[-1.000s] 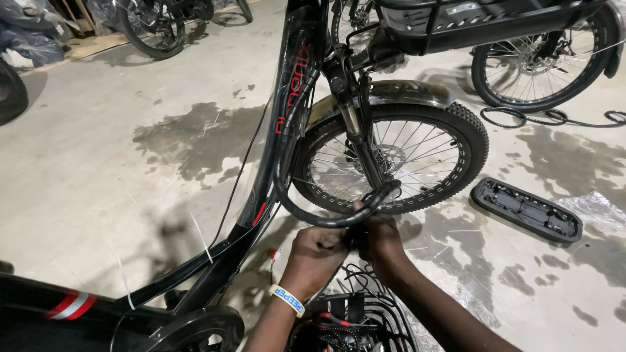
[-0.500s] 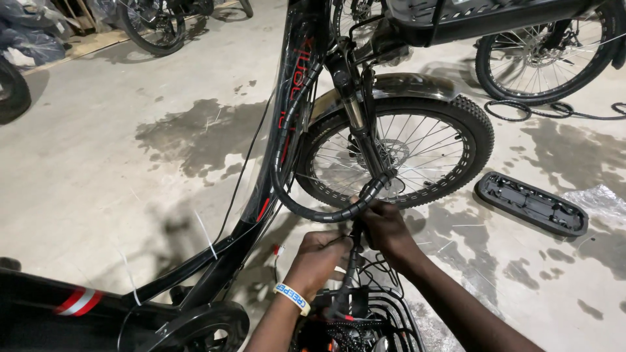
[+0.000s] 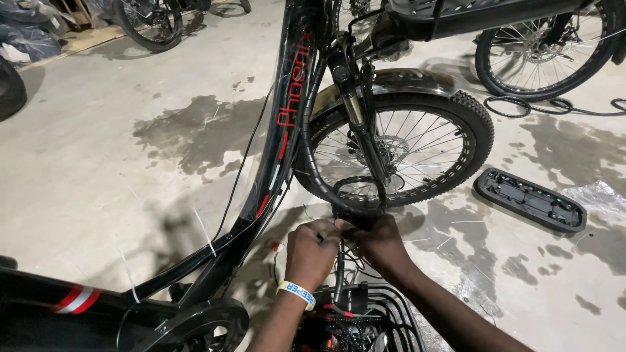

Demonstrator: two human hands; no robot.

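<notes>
Both my hands meet low in the middle of the head view, under the front wheel [image 3: 398, 146] of a black bicycle. My left hand [image 3: 312, 251], with a pale wristband, pinches a bundle of black cables [image 3: 339, 261]. My right hand [image 3: 378, 244] closes on the same bundle, just below a black ribbed hose [image 3: 313, 156] that curls into a loop at the fork [image 3: 358, 124]. The cables run down to a black wire basket [image 3: 391, 313] holding dark parts with red wires. The black frame tube [image 3: 287, 124] with red lettering rises on the left.
A long black plastic cover [image 3: 529, 199] lies on the stained concrete floor [image 3: 130, 163] to the right, next to crumpled clear plastic [image 3: 600, 195]. Another bicycle's wheel [image 3: 541, 45] stands at the back right, a third wheel [image 3: 147, 23] at the back left. Cut cable ties litter the floor.
The ribbed hose has been pulled round from a wide arc into a small closed loop by the fork. Both hands have drawn closer together on the cables.
</notes>
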